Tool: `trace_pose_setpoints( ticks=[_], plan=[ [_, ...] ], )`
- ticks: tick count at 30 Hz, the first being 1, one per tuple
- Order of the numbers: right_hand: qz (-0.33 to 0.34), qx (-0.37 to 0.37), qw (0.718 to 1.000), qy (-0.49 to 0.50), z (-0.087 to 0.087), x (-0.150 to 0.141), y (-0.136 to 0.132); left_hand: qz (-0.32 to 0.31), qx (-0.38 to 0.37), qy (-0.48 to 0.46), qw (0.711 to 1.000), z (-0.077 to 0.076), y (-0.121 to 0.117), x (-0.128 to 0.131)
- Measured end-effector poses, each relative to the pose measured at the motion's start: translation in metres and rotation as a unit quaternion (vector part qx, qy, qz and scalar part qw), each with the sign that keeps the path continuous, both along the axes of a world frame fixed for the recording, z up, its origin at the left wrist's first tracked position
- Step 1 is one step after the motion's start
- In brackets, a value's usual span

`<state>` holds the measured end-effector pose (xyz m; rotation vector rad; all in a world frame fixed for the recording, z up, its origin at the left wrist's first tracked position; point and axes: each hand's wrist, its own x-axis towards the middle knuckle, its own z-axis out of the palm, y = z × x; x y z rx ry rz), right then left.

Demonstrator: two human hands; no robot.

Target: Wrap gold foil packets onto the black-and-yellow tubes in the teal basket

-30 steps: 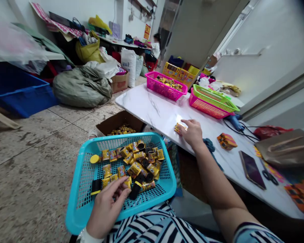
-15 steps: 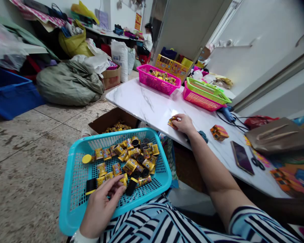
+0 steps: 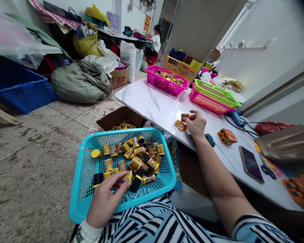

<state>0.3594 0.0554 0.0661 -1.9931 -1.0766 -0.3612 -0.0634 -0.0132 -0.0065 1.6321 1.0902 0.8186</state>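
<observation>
A turquoise basket (image 3: 77, 189) sits at my lap, with several small yellow-labelled canisters (image 3: 134, 164) and black pieces (image 3: 136, 184) lying loose in it. Over its near side rests my left hand (image 3: 108, 194), fingers loosely curled with a gap to the thumb, right beside a yellow canister; I see nothing gripped in it. At the edge of the white table (image 3: 162, 111), my right hand (image 3: 196, 125) pinches a small printed orange label (image 3: 185, 116). Just below that lie more such labels (image 3: 179, 125). A bundled stack of labels (image 3: 227, 136) stands further right.
A cardboard box (image 3: 103, 123) of small yellow pieces stands beyond the basket. On the table are a pink basket (image 3: 152, 78), stacked green and pink baskets (image 3: 212, 101), a phone (image 3: 250, 164), scissors (image 3: 268, 171) and a blue tool (image 3: 236, 118) with cable. Another person (image 3: 155, 44) sits far back.
My right hand has lifted one label off the small pile on the table and moved slightly right. My left hand stays over the basket. The whole view has shifted a little.
</observation>
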Motion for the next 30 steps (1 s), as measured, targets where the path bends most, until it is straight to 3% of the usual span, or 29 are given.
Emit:
trace_pose_setpoints(
  ticks=[4,10,12,16,19,24,27,30],
  plan=[
    [-0.006,0.033,0.999,0.028,0.006,-0.002,-0.006,0.012,-0.034,0.003,0.999,-0.006,0.0,-0.003],
    [0.045,-0.148,0.987,-0.049,0.002,0.0,-0.013,0.011,-0.077,0.006,0.997,-0.012,0.001,-0.006],
    [0.053,-0.161,0.984,-0.061,-0.004,0.002,-0.014,0.012,-0.08,0.004,0.997,-0.011,0.001,-0.006],
    [0.024,-0.146,0.985,-0.089,-0.012,0.004,-0.012,0.014,-0.088,0.0,0.996,-0.005,0.0,-0.004],
    [-0.007,-0.094,0.989,-0.111,-0.014,0.004,-0.009,0.017,-0.089,0.003,0.996,-0.003,0.0,-0.004],
    [-0.016,-0.001,0.998,-0.066,0.0,0.001,-0.009,0.015,-0.098,-0.007,0.995,-0.003,0.001,-0.005],
    [0.006,0.029,0.999,0.035,0.019,-0.029,-0.021,0.018,-0.128,-0.04,0.991,0.0,0.001,-0.005],
    [0.148,0.015,0.982,0.115,0.023,-0.095,-0.043,0.022,-0.178,-0.105,0.978,0.004,-0.002,-0.002]
  ],
)
